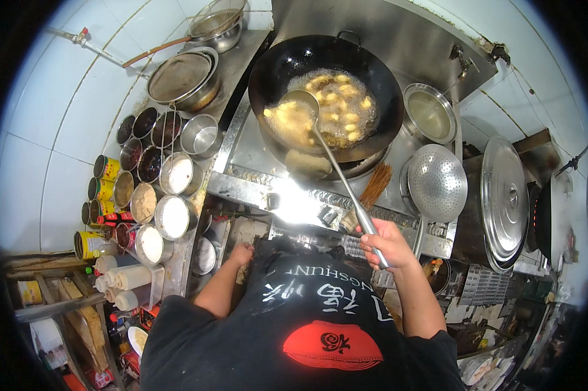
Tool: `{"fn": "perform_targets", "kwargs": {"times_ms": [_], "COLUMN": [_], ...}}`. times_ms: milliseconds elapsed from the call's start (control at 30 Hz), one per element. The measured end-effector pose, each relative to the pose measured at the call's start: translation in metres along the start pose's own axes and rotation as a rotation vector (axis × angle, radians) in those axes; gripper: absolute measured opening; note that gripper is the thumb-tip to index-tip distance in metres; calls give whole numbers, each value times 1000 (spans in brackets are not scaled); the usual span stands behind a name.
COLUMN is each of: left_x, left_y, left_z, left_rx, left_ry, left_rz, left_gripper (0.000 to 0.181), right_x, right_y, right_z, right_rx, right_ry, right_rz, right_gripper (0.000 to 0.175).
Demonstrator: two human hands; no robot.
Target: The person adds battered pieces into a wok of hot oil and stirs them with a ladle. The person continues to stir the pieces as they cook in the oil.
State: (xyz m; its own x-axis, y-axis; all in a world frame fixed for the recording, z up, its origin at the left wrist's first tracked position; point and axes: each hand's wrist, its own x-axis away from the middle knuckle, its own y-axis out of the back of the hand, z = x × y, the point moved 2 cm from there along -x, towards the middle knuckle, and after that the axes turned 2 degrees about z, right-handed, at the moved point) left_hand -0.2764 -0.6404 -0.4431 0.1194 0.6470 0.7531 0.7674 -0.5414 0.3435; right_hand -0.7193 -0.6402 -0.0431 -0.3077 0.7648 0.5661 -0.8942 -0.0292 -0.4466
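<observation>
My right hand [384, 244] grips the metal handle of a long ladle [340, 168]. The ladle's bowl is over the left part of a large black wok [269, 73], at the bubbling oil. Yellow pieces of food [343, 93] float in the oil, several of them gathered around the ladle bowl. Down by my waist, my left hand [242, 253] is curled into a fist, with nothing visible in it. A wok brush of thin brown sticks [376, 183] lies on the stove's front edge, partly behind the ladle handle.
A perforated skimmer [438, 183] rests right of the wok, below a metal bowl of cloudy liquid [428, 115]. Farther right stands a lidded stockpot [506, 195]. Seasoning pots [175, 216] and squeeze bottles [132, 277] crowd the left side. Stacked strainers and pots [184, 78] stand behind them.
</observation>
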Motion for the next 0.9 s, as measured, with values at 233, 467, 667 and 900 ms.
{"fn": "perform_targets", "kwargs": {"times_ms": [233,467,667,900], "left_x": [6,8,5,17], "left_y": [2,-1,2,11], "left_z": [-12,4,6,-33], "left_rx": [-31,3,-117,-63], "left_ry": [-30,26,8,1], "left_rz": [-10,-8,-17,-39], "left_gripper": [15,22,22,20], "right_x": [12,32,75,148], "right_y": [12,37,79,101], "right_z": [-10,-24,-13,33], "right_rx": [213,487,1167,1718], "right_ry": [98,168,301,257], "right_rz": [-84,-385,-771,-911], "right_gripper": [24,29,37,56]}}
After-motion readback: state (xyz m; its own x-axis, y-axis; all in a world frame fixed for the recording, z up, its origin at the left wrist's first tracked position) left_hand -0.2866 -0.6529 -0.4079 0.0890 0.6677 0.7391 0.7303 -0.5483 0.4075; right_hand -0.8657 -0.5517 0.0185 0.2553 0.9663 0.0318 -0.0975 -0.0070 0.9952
